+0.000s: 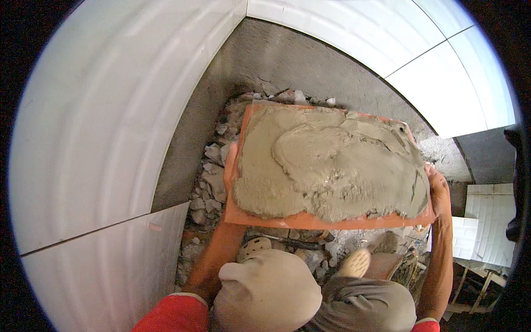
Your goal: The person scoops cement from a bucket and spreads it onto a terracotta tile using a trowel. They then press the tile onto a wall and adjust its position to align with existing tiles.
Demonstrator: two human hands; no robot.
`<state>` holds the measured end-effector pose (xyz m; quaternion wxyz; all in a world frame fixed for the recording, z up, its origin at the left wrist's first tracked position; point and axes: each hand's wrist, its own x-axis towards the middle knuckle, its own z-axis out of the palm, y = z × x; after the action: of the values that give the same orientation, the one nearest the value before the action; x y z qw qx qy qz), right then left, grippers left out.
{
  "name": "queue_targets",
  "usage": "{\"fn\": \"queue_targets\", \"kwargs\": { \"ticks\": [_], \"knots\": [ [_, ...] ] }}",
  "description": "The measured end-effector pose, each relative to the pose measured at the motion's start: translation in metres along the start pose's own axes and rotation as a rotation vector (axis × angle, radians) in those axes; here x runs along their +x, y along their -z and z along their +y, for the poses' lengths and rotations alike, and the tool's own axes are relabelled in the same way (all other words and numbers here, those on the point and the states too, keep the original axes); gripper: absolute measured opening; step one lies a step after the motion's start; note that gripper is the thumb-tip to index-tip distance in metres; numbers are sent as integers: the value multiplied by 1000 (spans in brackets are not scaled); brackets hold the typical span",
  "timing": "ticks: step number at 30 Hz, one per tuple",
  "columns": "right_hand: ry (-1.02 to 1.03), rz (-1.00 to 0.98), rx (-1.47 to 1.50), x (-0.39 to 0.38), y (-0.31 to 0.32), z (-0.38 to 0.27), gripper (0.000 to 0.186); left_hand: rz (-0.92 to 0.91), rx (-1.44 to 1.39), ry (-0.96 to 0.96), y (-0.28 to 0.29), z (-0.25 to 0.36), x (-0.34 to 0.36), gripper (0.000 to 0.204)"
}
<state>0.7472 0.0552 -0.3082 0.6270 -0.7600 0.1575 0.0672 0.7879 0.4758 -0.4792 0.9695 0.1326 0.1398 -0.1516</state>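
An orange-backed rectangular tile, spread with a thick, uneven layer of wet grey mortar, is held up in front of my knees. My left hand grips its left edge, with only some fingers showing beside it and the rest hidden. My right hand grips the right edge, fingers curled along the side. Both forearms reach up from the lower edge.
White wavy wall tiles line the left and top, around bare cement wall. Broken rubble lies below. More white tiles stand at right. My sandalled feet are beneath the held tile.
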Motion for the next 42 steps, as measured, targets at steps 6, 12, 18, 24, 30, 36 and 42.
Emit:
{"fn": "queue_targets", "kwargs": {
  "ticks": [6, 12, 18, 24, 30, 36, 42],
  "knots": [
    [38, 102, 78, -17, -34, -3, 38, -77, -234, -4, -29, 10, 3, 58],
    [-27, -36, 189, 8, -19, 12, 27, -85, -233, -108, -52, -1, 1, 60],
    [-22, -147, 225, 53, 1, 36, 27, -109, -110, -155, -67, -17, -21, 60],
    [-15, -320, 262, 86, 5, 53, 30, -144, -28, -199, -86, -18, -14, 60],
    [-119, -480, 344, 119, 7, 71, 25, -108, 31, -264, -82, -26, -21, 60],
    [-120, -681, 211, 152, 9, 96, 26, 15, 99, -366, -62, -53, -69, 60],
    [-76, -699, 203, 149, 2, 147, 38, 125, 115, -461, -50, -86, -107, 61]
  ]
}}
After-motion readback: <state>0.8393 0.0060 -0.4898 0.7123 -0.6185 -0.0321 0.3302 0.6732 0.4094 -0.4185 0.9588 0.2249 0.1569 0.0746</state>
